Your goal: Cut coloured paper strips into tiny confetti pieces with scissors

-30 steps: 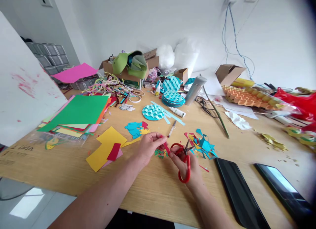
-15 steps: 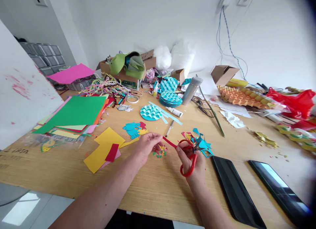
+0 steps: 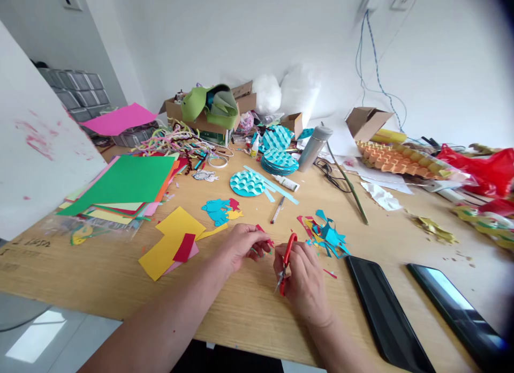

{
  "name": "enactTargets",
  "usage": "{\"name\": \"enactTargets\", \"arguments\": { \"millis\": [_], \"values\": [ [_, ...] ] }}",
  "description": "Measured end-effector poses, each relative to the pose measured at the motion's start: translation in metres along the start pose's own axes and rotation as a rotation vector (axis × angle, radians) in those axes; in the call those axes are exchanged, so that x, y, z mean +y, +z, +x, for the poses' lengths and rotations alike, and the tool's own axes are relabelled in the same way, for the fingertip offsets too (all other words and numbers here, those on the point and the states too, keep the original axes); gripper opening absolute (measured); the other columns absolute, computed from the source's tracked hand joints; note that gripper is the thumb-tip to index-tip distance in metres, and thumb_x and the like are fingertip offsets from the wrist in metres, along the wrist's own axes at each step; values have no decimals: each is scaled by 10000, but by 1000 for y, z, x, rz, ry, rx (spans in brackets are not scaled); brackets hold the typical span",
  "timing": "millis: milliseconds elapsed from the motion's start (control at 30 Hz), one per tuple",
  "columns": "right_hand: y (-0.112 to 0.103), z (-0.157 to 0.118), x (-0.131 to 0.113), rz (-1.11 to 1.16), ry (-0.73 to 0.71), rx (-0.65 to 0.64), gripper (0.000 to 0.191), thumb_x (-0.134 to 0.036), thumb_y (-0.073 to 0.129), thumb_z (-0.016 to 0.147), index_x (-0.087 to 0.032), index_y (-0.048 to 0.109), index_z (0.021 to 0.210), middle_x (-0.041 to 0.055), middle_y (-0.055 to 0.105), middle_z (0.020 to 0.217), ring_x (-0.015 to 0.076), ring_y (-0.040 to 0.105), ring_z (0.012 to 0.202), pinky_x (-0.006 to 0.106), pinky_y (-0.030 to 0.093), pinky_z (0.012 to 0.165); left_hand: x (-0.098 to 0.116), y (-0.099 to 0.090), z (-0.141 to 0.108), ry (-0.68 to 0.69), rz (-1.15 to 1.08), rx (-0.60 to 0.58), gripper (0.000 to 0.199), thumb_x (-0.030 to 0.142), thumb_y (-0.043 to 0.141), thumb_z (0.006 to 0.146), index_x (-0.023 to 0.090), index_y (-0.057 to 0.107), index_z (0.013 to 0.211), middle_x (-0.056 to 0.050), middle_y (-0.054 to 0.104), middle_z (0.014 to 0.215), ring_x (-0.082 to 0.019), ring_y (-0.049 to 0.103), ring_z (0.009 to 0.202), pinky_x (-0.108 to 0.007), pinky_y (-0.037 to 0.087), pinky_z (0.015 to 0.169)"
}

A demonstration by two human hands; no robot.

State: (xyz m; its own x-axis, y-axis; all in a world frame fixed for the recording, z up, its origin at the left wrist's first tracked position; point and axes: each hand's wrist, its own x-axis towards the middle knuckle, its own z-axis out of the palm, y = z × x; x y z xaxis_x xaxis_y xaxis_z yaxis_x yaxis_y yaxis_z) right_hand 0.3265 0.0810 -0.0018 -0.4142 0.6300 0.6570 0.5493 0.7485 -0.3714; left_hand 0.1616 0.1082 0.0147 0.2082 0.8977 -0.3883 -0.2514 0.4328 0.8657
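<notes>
My left hand (image 3: pixel 247 244) pinches a small piece of red paper (image 3: pixel 265 236) between thumb and fingers. Close beside it, my right hand (image 3: pixel 304 276) is wrapped round red-handled scissors (image 3: pixel 287 258), their blades pointing down toward me. Yellow paper sheets (image 3: pixel 176 228) lie left of my left hand, with a red paper rectangle (image 3: pixel 184 247) on top. Beyond the hands are a blue paper fish (image 3: pixel 217 210) and a yellow paper piece (image 3: pixel 234 215). Blue, red and yellow paper scraps (image 3: pixel 327 235) are heaped beyond my right hand. A thin red strip (image 3: pixel 330 274) lies near my right wrist.
Two phones lie at the right, the nearer phone (image 3: pixel 381 308) by my right forearm. A stack of coloured paper (image 3: pixel 124 183) is on the left. Behind stand a grey flask (image 3: pixel 315 148) and a scalloped blue disc (image 3: pixel 247 183). A pen (image 3: pixel 277 209) lies mid-table.
My right hand has turned over, swinging the scissors blades from pointing away to pointing down toward me. The long red strip between the hands is gone; a red strip now lies by my right wrist.
</notes>
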Motion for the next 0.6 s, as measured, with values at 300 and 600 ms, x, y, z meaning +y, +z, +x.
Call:
{"name": "enactTargets", "arguments": {
  "millis": [300, 600],
  "values": [
    [1, 13, 0, 403, 591, 119, 181, -353, 620, 830, -181, 573, 799, 40, 594, 747, 177, 530, 681, 306, 410, 642, 2, 1, -1, 221, 63, 14, 251, 362, 697, 668, 121, 630, 662, -60, 664, 638, -90, 530, 479, -210, 420, 455],
    [-2, 19, 0, 632, 754, 78, 277, -417, 689, 757, -176, 561, 710, 13, 560, 672, 158, 501, 626, 273, 376, 584, 2, 6, -6, 208, 91, -113, 288, 389, 716, 645, 121, 661, 736, -64, 668, 718, -97, 540, 542, -222, 438, 505]
  ]
}}
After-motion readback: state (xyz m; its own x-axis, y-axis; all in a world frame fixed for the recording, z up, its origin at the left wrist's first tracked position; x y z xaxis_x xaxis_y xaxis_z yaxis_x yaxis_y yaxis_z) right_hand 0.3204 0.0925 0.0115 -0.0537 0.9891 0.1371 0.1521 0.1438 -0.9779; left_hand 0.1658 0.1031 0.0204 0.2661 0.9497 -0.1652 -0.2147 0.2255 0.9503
